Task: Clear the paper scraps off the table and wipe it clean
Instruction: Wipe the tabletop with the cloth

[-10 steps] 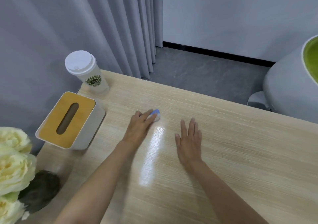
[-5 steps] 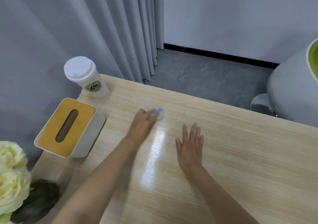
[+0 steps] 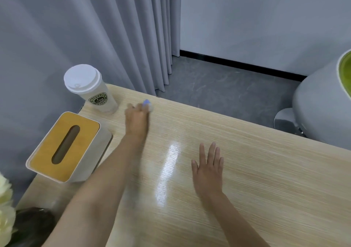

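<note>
My left hand is stretched out toward the far edge of the light wooden table, blurred by motion. It presses a small white and blue wad against the tabletop; only the wad's tip shows past my fingers, and I cannot tell whether it is cloth or paper. My right hand lies flat on the table, palm down, fingers spread, holding nothing. No loose paper scraps are visible on the table.
A lidded paper coffee cup stands at the far left corner, just left of my left hand. A white tissue box with a wooden top sits in front of it. Pale flowers are at the lower left. A white and green bin stands on the floor beyond the table.
My left hand has slid the wad away from me and leftward, toward the far edge near the coffee cup. My right hand has stayed flat in place.
</note>
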A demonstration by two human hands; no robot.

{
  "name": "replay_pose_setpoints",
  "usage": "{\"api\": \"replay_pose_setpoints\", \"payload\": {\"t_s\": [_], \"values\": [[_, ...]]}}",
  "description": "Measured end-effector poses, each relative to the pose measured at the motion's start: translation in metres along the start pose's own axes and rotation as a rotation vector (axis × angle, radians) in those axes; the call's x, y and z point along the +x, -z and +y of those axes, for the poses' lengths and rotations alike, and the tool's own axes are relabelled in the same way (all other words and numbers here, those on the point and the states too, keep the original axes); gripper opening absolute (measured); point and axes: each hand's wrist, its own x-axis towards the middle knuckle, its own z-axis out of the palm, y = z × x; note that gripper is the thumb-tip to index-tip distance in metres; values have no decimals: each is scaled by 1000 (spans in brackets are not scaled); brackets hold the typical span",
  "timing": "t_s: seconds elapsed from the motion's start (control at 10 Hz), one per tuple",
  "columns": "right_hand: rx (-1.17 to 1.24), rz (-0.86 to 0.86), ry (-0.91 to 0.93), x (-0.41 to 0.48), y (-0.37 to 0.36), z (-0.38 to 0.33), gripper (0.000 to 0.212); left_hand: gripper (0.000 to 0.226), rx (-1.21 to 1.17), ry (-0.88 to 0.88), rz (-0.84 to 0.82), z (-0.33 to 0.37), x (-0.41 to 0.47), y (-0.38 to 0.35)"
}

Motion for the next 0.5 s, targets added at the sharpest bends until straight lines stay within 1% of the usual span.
{"api": "replay_pose_setpoints", "payload": {"t_s": [0.1,0.2,0.3,0.4,0.5], "values": [[-38,29,28,-1,2,0,75,33,39,189,124,1,13,-10],[-27,20,20,0,-4,-1,75,36,-6,-154,-50,38,-34,-41],[-35,38,22,1,-6,0,79,33,11,-507,-105,19,-26,-36],[-22,-18,25,0,-1,1,74,28,88,-149,24,-1,11,-15],[-41,-43,27,1,6,1,64,34,83,117,153,-3,41,-11]]}}
